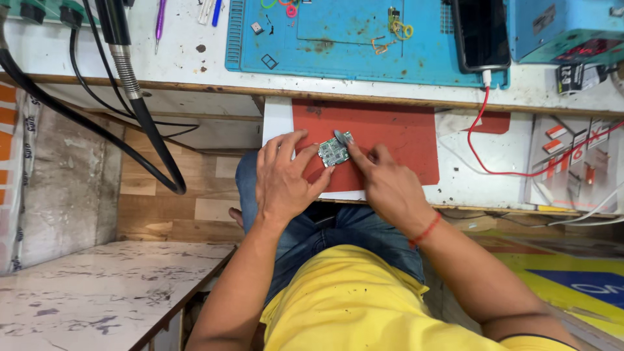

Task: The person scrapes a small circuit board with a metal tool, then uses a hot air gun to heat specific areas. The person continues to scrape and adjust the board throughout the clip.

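Note:
A small green circuit board point(333, 152) lies on a red mat point(396, 136) on a pull-out shelf below the workbench. My left hand point(284, 179) rests on the mat's near left part, its fingers pinning the board's left edge. My right hand point(383, 185) comes in from the right, with the forefinger and thumb pinching a small grey tool tip point(340, 136) against the board's top right corner. A red thread band circles my right wrist.
A blue work mat point(344, 39) covers the bench above, with loose small parts on it. A dark phone point(481, 32) lies at its right with a red cable point(478, 130) trailing down. Black hoses point(140, 110) hang at left. A marble-pattern surface point(104, 292) sits lower left.

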